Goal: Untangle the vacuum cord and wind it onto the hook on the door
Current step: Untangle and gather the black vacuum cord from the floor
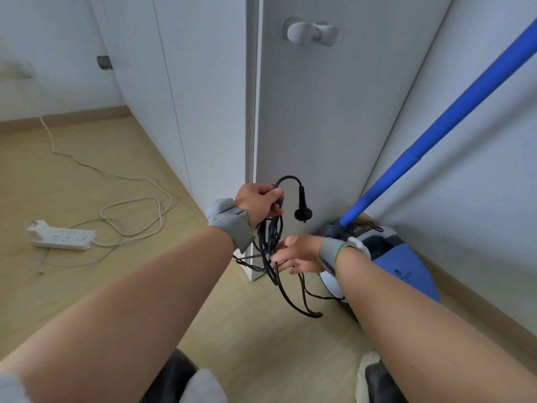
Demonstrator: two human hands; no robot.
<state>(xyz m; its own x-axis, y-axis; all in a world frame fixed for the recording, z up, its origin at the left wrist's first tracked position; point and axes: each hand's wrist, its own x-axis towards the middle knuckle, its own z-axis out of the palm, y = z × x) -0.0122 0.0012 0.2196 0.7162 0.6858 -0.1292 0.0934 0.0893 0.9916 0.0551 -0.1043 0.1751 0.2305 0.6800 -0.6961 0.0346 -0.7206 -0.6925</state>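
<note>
A black vacuum cord (271, 237) hangs in tangled loops in front of the white door (319, 117). My left hand (257, 202) is shut on the top of the bundle, and the plug (303, 213) dangles just right of it. My right hand (297, 254) sits lower, its fingers spread among the hanging strands, with no firm grip visible. The lowest loop (308, 312) nearly reaches the floor. A white double-armed hook (312, 32) is fixed high on the door. The blue and white vacuum (398, 263) stands at the right, by the wall.
The vacuum's blue tube (447, 117) leans diagonally up to the right. A white power strip (62, 238) with its long white cable (130, 199) lies on the wooden floor at the left. The door's edge (254, 141) stands open beside a white wall panel.
</note>
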